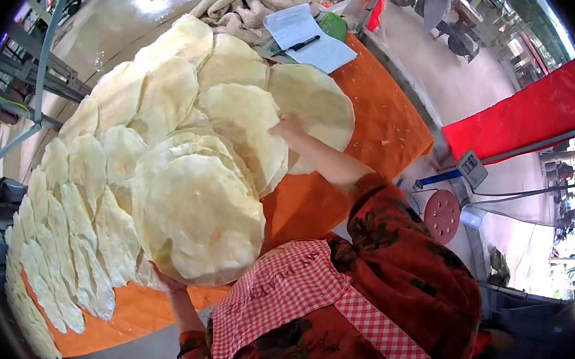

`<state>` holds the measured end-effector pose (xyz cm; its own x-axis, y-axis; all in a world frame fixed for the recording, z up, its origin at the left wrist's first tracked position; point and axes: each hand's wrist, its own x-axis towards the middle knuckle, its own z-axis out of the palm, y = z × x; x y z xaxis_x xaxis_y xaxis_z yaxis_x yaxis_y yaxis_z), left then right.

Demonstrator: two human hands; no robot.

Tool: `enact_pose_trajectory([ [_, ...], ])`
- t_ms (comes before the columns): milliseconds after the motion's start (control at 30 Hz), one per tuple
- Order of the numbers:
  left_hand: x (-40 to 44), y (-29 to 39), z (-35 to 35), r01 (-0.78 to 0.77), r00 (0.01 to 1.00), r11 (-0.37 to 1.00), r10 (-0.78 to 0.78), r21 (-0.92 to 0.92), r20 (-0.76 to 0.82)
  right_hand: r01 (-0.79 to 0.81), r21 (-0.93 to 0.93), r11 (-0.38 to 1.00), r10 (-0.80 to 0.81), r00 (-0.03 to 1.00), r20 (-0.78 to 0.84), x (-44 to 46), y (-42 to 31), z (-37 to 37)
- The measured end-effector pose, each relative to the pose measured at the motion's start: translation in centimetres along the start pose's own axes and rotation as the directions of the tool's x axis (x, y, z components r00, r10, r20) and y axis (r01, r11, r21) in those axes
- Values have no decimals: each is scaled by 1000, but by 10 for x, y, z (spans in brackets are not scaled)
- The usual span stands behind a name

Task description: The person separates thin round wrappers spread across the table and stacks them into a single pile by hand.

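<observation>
My left hand point(168, 281) is at the lower left edge of a stack of large, round, pale flatbreads point(199, 217); its fingers go out of sight beneath the stack. With bent fingers, my right hand point(288, 127) pinches the right edge of a single flatbread point(241, 119). That flatbread partly overlaps another round flatbread point(318, 103) lying flat at the right. More thin flatbreads point(90, 164) spread in overlapping rows across the left and far side. All of them lie over an orange cloth point(384, 114).
An open notebook point(310, 39) with a black pen point(304, 44) lies at the far edge, beside a crumpled beige cloth point(247, 4). To the right are a small display on a blue arm point(470, 168) and a dark red perforated disc point(442, 216). Metal framing point(40, 84) stands at the left.
</observation>
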<state>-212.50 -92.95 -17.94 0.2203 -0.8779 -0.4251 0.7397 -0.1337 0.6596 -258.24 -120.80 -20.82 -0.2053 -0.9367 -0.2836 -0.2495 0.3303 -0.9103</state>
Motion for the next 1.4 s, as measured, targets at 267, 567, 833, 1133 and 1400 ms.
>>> enact_pose_trajectory([
  [267,-41,-11,18,-60,995,997,64,49,-73,249,-339,907,-293,952,-85,22,-22,-158],
  [567,-69,-46,-1,75,934,988,-23,132,-357,-78,-247,966,16,969,-245,50,20,-183],
  [833,-63,-48,-7,80,945,994,-50,80,-324,-5,51,999,-8,970,242,64,-4,-193],
  [1133,-75,-49,2,26,940,967,63,255,-335,532,-152,833,-398,766,504,-84,-344,-82],
  [1400,-103,-40,3,-178,893,857,347,483,-287,260,125,957,-288,836,467,-140,-432,-27],
])
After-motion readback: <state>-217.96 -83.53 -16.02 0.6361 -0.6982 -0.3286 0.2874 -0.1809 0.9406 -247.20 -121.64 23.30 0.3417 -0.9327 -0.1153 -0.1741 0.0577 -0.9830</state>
